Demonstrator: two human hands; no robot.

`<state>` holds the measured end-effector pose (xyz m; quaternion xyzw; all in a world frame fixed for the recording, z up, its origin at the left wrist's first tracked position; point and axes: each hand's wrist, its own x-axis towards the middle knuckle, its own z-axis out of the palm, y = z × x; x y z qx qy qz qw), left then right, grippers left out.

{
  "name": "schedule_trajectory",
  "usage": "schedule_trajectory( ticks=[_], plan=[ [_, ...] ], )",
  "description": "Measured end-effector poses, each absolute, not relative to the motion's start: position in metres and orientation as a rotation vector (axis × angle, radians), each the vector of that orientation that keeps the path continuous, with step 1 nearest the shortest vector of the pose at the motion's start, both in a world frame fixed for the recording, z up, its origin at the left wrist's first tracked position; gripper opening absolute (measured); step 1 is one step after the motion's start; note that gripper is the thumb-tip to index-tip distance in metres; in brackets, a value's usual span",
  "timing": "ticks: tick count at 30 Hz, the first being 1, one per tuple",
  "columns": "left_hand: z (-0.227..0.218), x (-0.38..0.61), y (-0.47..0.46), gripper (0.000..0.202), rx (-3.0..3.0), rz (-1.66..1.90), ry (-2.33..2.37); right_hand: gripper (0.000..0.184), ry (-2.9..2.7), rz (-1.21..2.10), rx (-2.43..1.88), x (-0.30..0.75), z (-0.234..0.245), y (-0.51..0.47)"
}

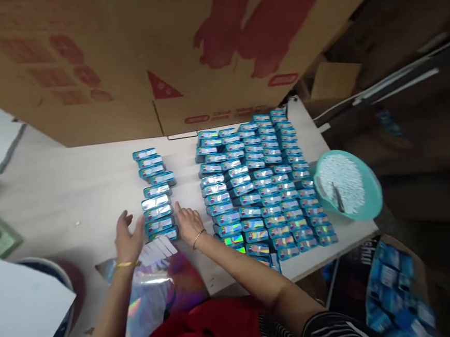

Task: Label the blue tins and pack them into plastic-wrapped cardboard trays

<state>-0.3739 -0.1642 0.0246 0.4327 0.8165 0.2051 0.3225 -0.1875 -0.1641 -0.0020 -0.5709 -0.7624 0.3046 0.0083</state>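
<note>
A short column of small blue packs [156, 203] with shiny tops runs down the middle of the white table. On its left side is my left hand [129, 238], fingers apart and holding nothing, its thumb close to the lower packs. My right hand [188, 224] is on the other side of the column, fingers stretched out beside the packs. I cannot tell whether either hand touches them. Just below the column lie white paper strips [159, 250] on a shiny iridescent plastic sheet [148, 300]. Many more blue packs [262, 192] stand in tight rows to the right.
A large cardboard box [133, 52] walls off the table's [67, 187] back. On the right corner stands a turquoise bowl [374, 193] of small white pieces [341, 177] with a metal tool. An open carton of blue packets [394, 291] sits lower right. White sheets [12, 297] lie lower left.
</note>
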Motion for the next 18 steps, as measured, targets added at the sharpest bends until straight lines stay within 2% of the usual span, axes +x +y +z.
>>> schedule_trajectory(
  ticks=[2, 4, 6, 8, 9, 14, 18],
  plan=[
    [0.034, -0.392, -0.179, 0.073, 1.253, 0.414, 2.066, 0.069, -2.302, 0.905, -1.782, -0.181, 0.01, -0.173],
    [0.039, -0.411, -0.199, 0.08, 1.428, 0.167, 2.02, 0.066, -2.276, 0.89, -1.736, -0.173, 0.023, -0.187],
    [0.041, -0.425, -0.218, 0.066, 1.621, -0.011, 1.958, 0.061, -2.29, 0.871, -1.673, -0.163, 0.036, -0.204],
    [0.043, -0.431, -0.235, 0.043, 1.822, 0.022, 1.856, 0.056, -2.3, 0.813, -1.61, -0.153, 0.049, -0.222],
    [0.047, -0.43, -0.242, 0.037, 1.899, 0.068, 1.782, 0.056, -2.301, 0.766, -1.569, -0.148, 0.056, -0.231],
    [0.098, -0.401, -0.274, 0.031, 1.988, 0.181, 1.485, 0.064, -2.391, 0.418, -1.265, -0.139, 0.094, -0.269],
    [0.145, -0.386, -0.303, 0.03, 1.998, 0.204, 1.457, 0.035, -2.461, 0.366, -1.058, -0.144, 0.117, -0.288]
  ],
)
